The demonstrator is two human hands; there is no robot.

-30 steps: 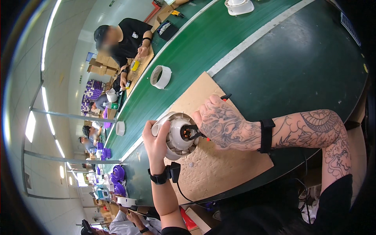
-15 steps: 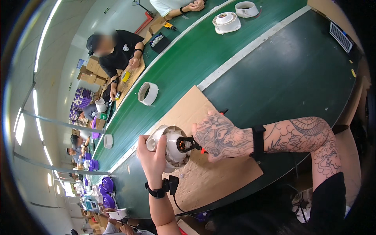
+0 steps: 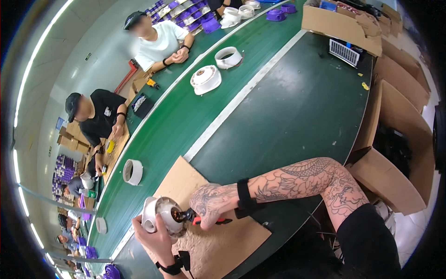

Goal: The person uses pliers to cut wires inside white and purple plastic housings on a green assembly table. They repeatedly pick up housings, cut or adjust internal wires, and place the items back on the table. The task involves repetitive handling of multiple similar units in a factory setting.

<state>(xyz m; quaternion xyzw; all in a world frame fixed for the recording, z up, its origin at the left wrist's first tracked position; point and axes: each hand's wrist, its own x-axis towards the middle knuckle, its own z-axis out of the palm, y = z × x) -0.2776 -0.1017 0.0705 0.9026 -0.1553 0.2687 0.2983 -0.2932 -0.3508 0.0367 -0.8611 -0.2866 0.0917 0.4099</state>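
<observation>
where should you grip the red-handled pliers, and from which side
Probably by their red handles, from the person's right: they slant that way, clear of the white plastic housing, while the dark head points into its middle. The right hand holds them there.

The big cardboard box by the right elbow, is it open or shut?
Open: the cardboard box has a flap folded outward, and dark things show inside.

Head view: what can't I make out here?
Housing, head view: partly hidden by the left hand.
Pliers, head view: handles partly covered by the right hand.
Pliers' tips, head view: too small and dark to tell if they grip.
Purple part, head view: cut off by the lower edge.
</observation>
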